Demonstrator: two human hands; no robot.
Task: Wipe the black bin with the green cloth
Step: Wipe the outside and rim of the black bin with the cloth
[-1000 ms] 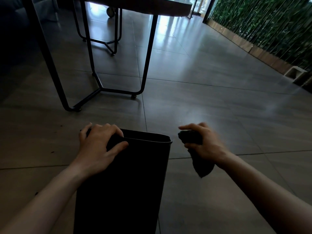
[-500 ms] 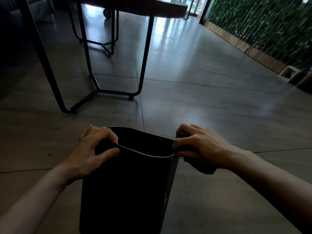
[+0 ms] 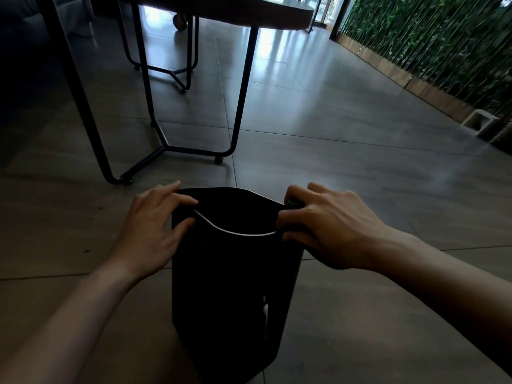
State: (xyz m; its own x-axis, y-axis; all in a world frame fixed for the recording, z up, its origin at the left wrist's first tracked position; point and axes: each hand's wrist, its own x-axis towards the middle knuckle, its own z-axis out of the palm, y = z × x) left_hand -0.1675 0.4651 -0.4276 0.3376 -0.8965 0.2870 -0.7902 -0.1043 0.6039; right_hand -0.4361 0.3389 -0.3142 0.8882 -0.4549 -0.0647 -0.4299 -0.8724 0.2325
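Observation:
A tall black bin (image 3: 227,286) stands upright on the tiled floor right in front of me, its open mouth facing up. My left hand (image 3: 151,231) grips the bin's left rim, fingers over the edge and thumb on the outer wall. My right hand (image 3: 329,228) holds the green cloth (image 3: 292,203) bunched against the bin's right rim; the cloth looks very dark and is almost wholly hidden under the fingers and palm.
A dark table with black metal legs (image 3: 241,87) stands just beyond the bin, with another frame (image 3: 166,70) behind it. A green plant wall (image 3: 443,40) with a wooden base runs along the right. A small white block (image 3: 479,120) sits by it.
My right hand has brought the cloth in from beside the bin onto its right rim. The bin has tipped more upright, showing its mouth. My left hand stays on the left rim.

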